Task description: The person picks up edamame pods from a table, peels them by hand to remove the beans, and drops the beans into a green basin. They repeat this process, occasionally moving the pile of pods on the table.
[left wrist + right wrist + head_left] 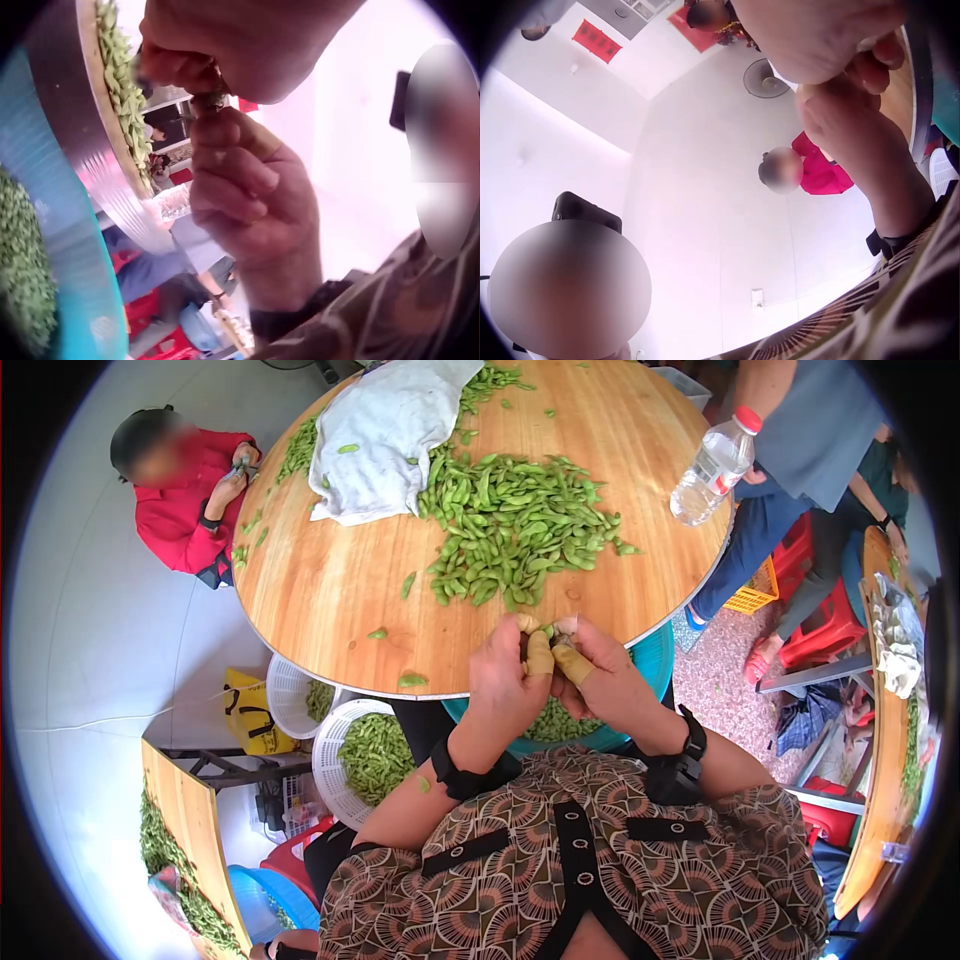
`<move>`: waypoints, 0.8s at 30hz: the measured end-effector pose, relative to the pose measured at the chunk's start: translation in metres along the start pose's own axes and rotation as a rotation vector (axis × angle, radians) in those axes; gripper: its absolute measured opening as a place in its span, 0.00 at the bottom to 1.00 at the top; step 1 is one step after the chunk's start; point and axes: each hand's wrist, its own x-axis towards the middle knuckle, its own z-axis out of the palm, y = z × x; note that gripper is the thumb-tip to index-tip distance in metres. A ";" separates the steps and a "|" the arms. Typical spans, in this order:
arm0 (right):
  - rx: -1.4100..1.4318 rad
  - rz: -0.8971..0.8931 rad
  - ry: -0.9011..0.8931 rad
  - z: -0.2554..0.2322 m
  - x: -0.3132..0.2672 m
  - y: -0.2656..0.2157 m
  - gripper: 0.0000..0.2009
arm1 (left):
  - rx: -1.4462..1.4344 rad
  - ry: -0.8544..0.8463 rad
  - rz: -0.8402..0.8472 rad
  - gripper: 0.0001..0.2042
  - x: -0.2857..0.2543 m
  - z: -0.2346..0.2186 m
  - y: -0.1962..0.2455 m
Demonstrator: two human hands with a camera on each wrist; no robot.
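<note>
Both hands meet at the near edge of the round wooden table, their fingertips close together. My left hand and my right hand pinch a green soybean pod between them, mostly hidden by the fingers. Yellowish tape wraps both thumbs and some fingertips. In the left wrist view, the right hand has its fingers curled, close against the other hand. A heap of soybean pods lies just beyond. Below the hands, a turquoise basin holds shelled green beans.
A pale cloth partly covers pods on the table. A water bottle stands at the right edge. White baskets of green beans stand lower left. A person in red sits at left; another person stands at right.
</note>
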 end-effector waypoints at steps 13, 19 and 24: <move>0.050 0.096 -0.044 -0.029 0.002 0.006 0.07 | 0.046 -0.215 0.168 0.07 0.003 -0.012 -0.014; 0.256 0.089 -0.042 -0.033 0.004 0.007 0.05 | -0.347 -0.406 -0.152 0.08 0.000 -0.019 0.000; -0.023 -0.003 0.104 -0.029 0.001 0.003 0.06 | -0.396 -0.322 -0.251 0.10 -0.004 -0.020 -0.004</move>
